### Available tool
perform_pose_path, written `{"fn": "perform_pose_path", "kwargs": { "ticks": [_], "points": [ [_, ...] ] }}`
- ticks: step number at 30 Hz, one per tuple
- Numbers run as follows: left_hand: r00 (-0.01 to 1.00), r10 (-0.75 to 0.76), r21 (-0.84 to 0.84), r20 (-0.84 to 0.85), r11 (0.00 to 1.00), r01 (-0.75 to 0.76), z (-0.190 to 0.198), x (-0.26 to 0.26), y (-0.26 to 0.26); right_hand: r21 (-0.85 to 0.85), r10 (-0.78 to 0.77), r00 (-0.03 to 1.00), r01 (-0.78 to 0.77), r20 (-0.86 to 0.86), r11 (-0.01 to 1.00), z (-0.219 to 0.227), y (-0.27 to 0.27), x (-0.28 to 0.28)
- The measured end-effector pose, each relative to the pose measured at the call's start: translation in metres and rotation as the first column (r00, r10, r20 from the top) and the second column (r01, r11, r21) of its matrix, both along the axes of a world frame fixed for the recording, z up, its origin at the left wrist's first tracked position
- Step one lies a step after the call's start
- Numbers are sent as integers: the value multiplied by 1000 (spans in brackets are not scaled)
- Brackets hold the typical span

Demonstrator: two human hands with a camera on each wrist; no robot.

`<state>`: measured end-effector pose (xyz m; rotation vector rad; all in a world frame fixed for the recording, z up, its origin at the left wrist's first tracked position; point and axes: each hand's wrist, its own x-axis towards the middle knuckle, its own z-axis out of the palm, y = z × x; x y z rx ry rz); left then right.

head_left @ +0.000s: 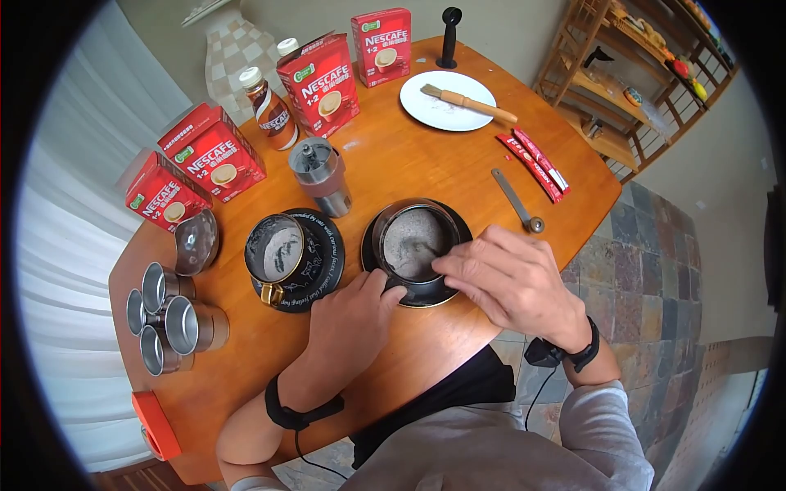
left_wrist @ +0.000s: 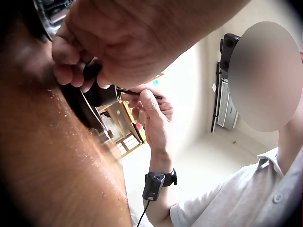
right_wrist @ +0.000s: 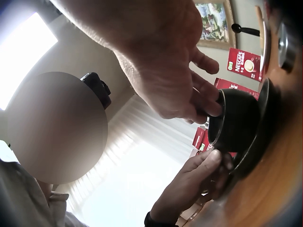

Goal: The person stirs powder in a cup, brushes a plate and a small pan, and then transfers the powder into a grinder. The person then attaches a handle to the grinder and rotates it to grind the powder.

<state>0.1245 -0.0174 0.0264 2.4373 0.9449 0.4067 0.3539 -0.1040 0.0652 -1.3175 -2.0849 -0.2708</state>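
Observation:
A black cup [head_left: 379, 237] with greyish, frothy-looking contents stands on a dark saucer [head_left: 442, 296] near the table's front edge. At its near left side, my left hand [head_left: 348, 319] grips the cup, apparently by the handle; the curled fingers cover the hold. My right hand [head_left: 520, 282] is over the right rim, fingertips pinched together. In the left wrist view a thin dark utensil [left_wrist: 155, 96] sticks out of the right hand [left_wrist: 156, 123]; its lower end is hidden. The right wrist view shows the cup [right_wrist: 239, 120] upright, with the left thumb against its near side.
A second black cup [head_left: 254, 245] with a gold handle stands left on a patterned saucer. Behind are a grinder [head_left: 327, 176], a bottle [head_left: 273, 114] and red boxes [head_left: 217, 155]. Metal cups [head_left: 196, 323] sit left; a plate [head_left: 426, 119] with brush, sachets and a measuring spoon [head_left: 512, 196] right.

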Motion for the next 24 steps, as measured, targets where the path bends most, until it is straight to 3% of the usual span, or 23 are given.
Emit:
{"fn": "perform_pose_path", "kwargs": {
  "ticks": [4, 10, 16, 22, 24],
  "points": [
    [1000, -6, -6, 5, 1000, 6, 2, 0, 0, 76, -69, 997, 67, 20, 995, -4, 6, -1],
    [1000, -2, -19, -2, 1000, 2, 1, 0, 1, -66, 38, 999, -35, 37, 997, 1, -7, -1],
    [1000, -5, -15, -6, 1000, 5, 1, 0, 0, 102, -110, 992, 104, 59, 989, -5, 6, 0],
    [1000, -2, -21, -15, 1000, 2, 2, 0, 0, -40, 2, 995, 2, 104, 999, 2, -9, -5],
    [1000, -2, -12, -10, 1000, 2, 1, 0, 0, 32, -40, 993, 37, 108, 999, 4, -4, -5]
  ]
}}
